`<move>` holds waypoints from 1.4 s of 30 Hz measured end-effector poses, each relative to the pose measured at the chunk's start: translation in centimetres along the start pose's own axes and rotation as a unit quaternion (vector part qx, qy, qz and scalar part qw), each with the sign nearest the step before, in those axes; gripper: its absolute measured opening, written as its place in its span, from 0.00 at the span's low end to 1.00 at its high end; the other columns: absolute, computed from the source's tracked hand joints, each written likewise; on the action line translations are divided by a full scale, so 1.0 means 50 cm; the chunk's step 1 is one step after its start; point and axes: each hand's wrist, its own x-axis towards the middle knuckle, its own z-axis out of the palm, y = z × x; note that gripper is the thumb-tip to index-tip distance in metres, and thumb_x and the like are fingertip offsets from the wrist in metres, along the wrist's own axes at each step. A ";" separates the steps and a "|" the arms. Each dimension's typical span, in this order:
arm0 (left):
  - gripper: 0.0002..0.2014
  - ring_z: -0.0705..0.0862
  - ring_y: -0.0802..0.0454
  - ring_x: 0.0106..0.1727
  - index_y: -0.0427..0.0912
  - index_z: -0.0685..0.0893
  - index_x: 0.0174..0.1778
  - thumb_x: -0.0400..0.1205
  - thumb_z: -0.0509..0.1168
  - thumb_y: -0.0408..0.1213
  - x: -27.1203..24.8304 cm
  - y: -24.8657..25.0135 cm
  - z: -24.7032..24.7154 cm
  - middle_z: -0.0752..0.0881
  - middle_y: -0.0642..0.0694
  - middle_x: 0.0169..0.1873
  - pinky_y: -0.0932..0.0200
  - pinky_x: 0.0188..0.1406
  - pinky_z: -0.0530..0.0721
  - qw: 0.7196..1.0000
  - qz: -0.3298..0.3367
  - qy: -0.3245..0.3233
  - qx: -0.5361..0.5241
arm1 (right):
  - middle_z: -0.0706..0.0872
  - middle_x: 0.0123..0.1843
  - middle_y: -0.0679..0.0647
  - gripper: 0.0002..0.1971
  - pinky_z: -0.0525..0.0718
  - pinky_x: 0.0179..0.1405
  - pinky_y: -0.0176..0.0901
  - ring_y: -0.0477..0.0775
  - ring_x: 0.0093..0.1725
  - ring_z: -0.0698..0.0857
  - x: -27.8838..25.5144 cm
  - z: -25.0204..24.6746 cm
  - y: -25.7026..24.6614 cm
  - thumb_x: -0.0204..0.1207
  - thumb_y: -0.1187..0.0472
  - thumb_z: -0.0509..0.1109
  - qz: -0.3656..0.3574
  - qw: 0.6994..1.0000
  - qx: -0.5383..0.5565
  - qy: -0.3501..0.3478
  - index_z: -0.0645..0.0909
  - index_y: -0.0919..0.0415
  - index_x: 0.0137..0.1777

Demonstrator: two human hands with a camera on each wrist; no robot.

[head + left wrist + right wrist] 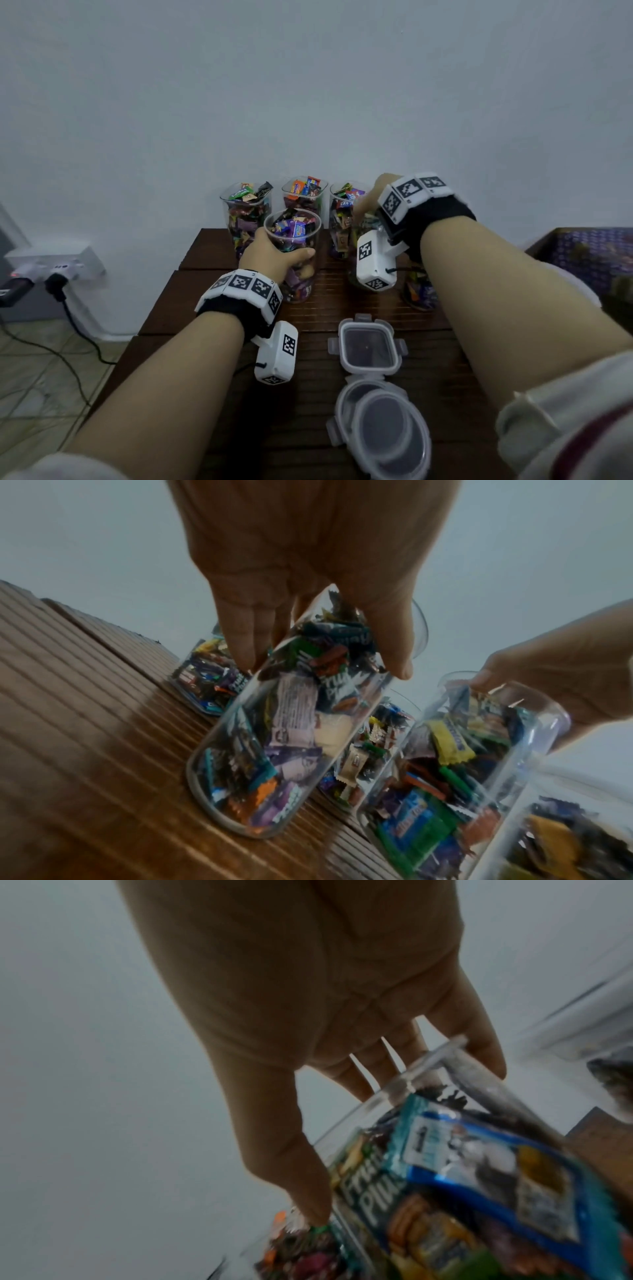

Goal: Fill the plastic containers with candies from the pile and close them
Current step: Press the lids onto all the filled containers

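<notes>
While three filled jars (304,197) stand by the wall, the left hand (270,255) wraps a round jar (294,253) of candies (291,228) on the table (359,308). The right hand (373,202) curls around another jar (455,764). Three lids (371,346) lie nearer the person, off the jars.

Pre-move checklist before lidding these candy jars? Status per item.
1. Left hand grips round container: ok.
2. Right hand holds second container at its rim: ok.
3. Held containers filled with candies: ok.
4. Lids loose on table, none fitted: not ok.
5. Candy below the rim of the round container, clear for a lid: cannot tell.
</notes>
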 end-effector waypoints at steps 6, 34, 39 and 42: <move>0.39 0.79 0.44 0.65 0.44 0.71 0.71 0.67 0.79 0.52 -0.061 -0.023 -0.044 0.81 0.45 0.65 0.59 0.55 0.75 1.000 0.004 -0.005 -0.004 | 0.72 0.30 0.51 0.19 0.65 0.23 0.39 0.50 0.29 0.71 -0.099 0.016 -0.082 0.66 0.51 0.78 -0.042 0.998 0.036 -0.011 0.70 0.59 0.33; 0.50 0.82 0.50 0.62 0.51 0.76 0.68 0.50 0.75 0.71 -0.197 -0.083 -0.156 0.84 0.52 0.62 0.53 0.60 0.79 0.999 0.000 -0.009 0.034 | 0.79 0.61 0.59 0.16 0.76 0.59 0.46 0.57 0.61 0.78 -0.369 0.128 0.025 0.80 0.50 0.63 -0.093 0.990 0.068 -0.077 0.76 0.61 0.60; 0.43 0.78 0.46 0.66 0.44 0.72 0.72 0.64 0.79 0.57 -0.205 -0.078 -0.152 0.80 0.46 0.68 0.57 0.57 0.73 0.999 0.000 -0.012 0.044 | 0.65 0.76 0.58 0.43 0.73 0.69 0.52 0.60 0.74 0.67 -0.389 0.205 0.063 0.72 0.40 0.69 -0.093 0.954 -0.133 -0.254 0.55 0.57 0.81; 0.45 0.78 0.48 0.67 0.45 0.71 0.74 0.63 0.78 0.58 -0.212 -0.076 -0.152 0.79 0.48 0.68 0.59 0.57 0.73 0.998 0.007 -0.036 0.045 | 0.66 0.75 0.58 0.49 0.75 0.68 0.56 0.60 0.73 0.68 -0.394 0.234 0.066 0.66 0.35 0.73 -0.105 0.946 -0.174 -0.254 0.56 0.56 0.80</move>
